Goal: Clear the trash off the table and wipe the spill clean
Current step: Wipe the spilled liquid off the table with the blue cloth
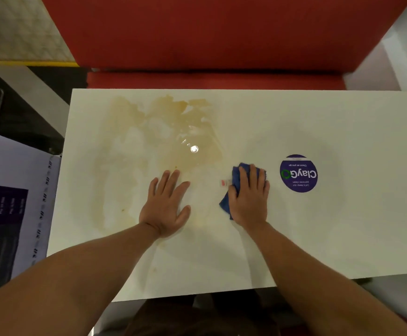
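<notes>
Pressing blue cloth (237,187), right hand (249,201) flat

White counter (343,238), rectangular, long edge running left to right. Across its left and middle part, a wide yellowish-brown spill (163,127), smeared thin toward the near side, with a bright glint of light on the wet patch near the centre. Flat on the surface at the spill's near edge, the left hand (164,206), fingers straight and spread. Just right of it, a crumpled blue cloth (236,173) pressed to the surface under the right hand (249,197), a small white-and-red tag showing at its left edge. Further right, apart from the cloth, a round purple sticker (298,173) reading "ClayGo", stuck flat.
</notes>
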